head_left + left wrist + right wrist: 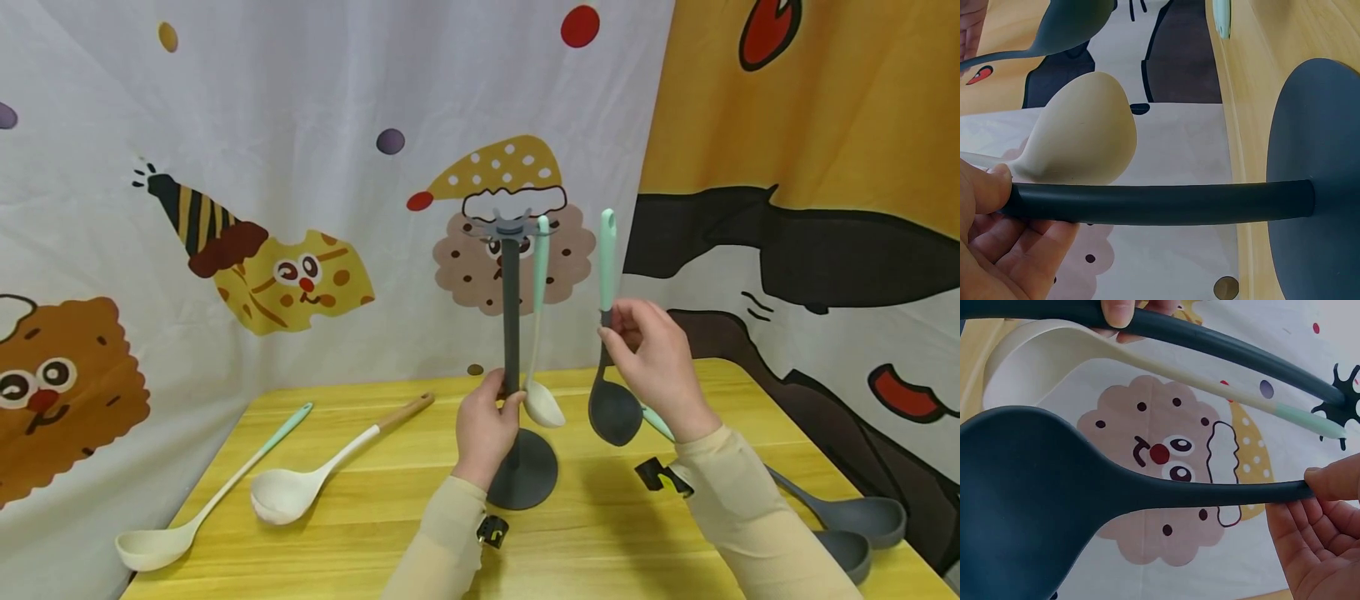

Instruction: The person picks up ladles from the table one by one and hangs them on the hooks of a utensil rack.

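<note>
My left hand (483, 429) grips the lower pole of a dark utensil stand (512, 325), above its round base. From the hooked top of that stand hangs a white ladle (544, 406) with a mint handle. To the right of the stand, my right hand (660, 367) pinches a dark grey ladle (617, 414) just below its mint handle. This ladle is upright in the air, bowl down and apart from the stand. In the right wrist view, thumb and fingertips close on its dark neck (1235, 494). The left wrist view has the pole (1166, 203) between thumb and fingers.
On the left of the wooden table (375, 533) lie a white ladle (153, 548) with a mint handle and another white ladle (283, 496) with a wooden handle. Dark grey utensils (870, 518) lie at the right, partly behind my right arm. A printed cloth (315, 125) hangs behind.
</note>
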